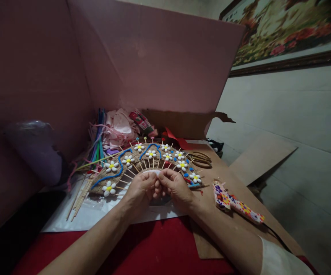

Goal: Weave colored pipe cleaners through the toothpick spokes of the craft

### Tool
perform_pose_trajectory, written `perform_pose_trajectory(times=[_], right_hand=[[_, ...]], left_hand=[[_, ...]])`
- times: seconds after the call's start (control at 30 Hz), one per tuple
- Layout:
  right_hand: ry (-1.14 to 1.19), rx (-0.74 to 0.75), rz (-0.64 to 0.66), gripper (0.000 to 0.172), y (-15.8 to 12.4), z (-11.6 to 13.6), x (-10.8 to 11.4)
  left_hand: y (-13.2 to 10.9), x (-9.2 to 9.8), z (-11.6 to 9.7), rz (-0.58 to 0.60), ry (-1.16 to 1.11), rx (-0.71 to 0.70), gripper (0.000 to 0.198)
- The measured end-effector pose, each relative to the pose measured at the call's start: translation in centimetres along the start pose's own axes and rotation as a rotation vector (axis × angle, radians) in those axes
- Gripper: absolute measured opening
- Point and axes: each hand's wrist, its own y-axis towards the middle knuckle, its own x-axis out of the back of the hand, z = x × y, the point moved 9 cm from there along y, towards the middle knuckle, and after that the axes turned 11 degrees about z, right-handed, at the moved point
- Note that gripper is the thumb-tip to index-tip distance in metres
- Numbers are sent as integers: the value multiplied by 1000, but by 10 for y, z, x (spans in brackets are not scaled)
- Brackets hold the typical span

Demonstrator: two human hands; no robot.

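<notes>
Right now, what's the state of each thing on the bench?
Woven fan: lying flat, skewer spokes bare near the hub.
Left hand: fingers curled, pinching at the fan's inner edge.
Right hand: same, fingertips meeting the left's.
Glue gun: on its side on the cardboard, untouched.
Loose skewers: lying flat, left of the fan.
Brown coil: lying flat, right of the fan.

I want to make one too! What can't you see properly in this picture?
Head view throughout.
What the left hand and right hand pinch: hidden by their own fingers.
Lower middle of the woven fan: behind both hands.
The framed picture: cut off by the top and right edges.
The purple bag: blurred and dim.
</notes>
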Motion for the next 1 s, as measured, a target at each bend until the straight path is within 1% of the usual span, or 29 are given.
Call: perform_pose_trajectory(times=[0.1,0.2,0.3,0.37,0.43,0.5,0.57,0.63,0.67,0.73,0.8,0.9,0.93,1.0], right_hand=[[6,1,-14,31,0,-2,1],[-7,1,-18,30,1,-2,2],[-56,14,-30,30,0,0,2],[-124,40,-55,30,-1,4,2],[-209,74,-92,30,-3,10,3],[-254,91,-116,31,-5,14,3],[-220,68,-99,31,-6,13,2],[-157,62,-84,32,-5,13,3],[-141,84,-103,32,-6,16,5],[-179,170,-194,31,-10,26,13],[-279,259,-307,34,-17,37,21],[-426,312,-413,40,-25,47,26],[-466,321,-437,38,-27,50,27],[-534,365,-474,27,-31,57,27]], left_hand=[[-1,-2,-2,-22,-5,0,24],[-2,-1,-3,-72,-15,2,22],[-3,3,-3,-114,-14,9,23],[-3,8,-3,-124,43,3,24],[-3,12,-4,-121,148,-10,27],[-2,11,-5,-94,223,-16,30],[-2,7,-3,-58,191,-7,29],[-2,5,-1,-57,101,-1,27],[-3,5,-2,-81,70,-9,28],[-5,10,-9,-159,80,-47,29],[-8,18,-20,-252,167,-113,32],[-13,26,-33,-350,301,-163,37],[-14,28,-35,-371,334,-160,38],[-15,28,-38,-391,412,-150,37]])
